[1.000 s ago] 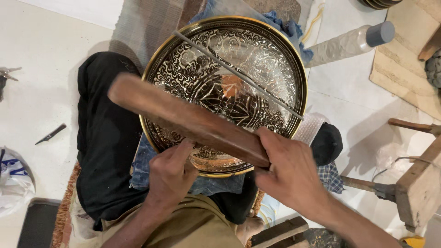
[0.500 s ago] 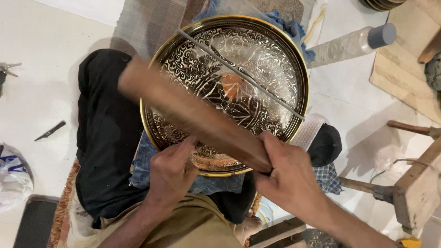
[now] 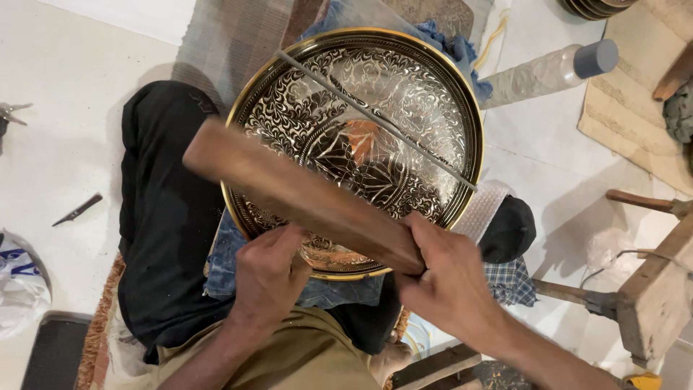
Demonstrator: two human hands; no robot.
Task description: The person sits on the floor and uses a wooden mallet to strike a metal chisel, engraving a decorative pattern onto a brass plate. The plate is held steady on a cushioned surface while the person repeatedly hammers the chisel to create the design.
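Observation:
A round engraved brass plate (image 3: 440, 94) with a dark floral pattern rests on my lap over blue cloth. My right hand (image 3: 447, 285) grips one end of a long wooden mallet (image 3: 289, 191), which is raised over the plate's left half and blurred. My left hand (image 3: 268, 274) is closed at the plate's near rim, fingers pinched on a small tool that I cannot make out. A thin metal rod (image 3: 375, 119) lies diagonally across the plate.
A plastic bottle with a grey cap (image 3: 548, 72) lies at the upper right. Wooden tools and a block (image 3: 653, 289) stand at the right. A small knife (image 3: 76, 209) and a white bag (image 3: 18, 278) lie on the floor at the left.
The wooden mallet has swung slightly upward and to the right over the plate. My left hand stays at the near rim.

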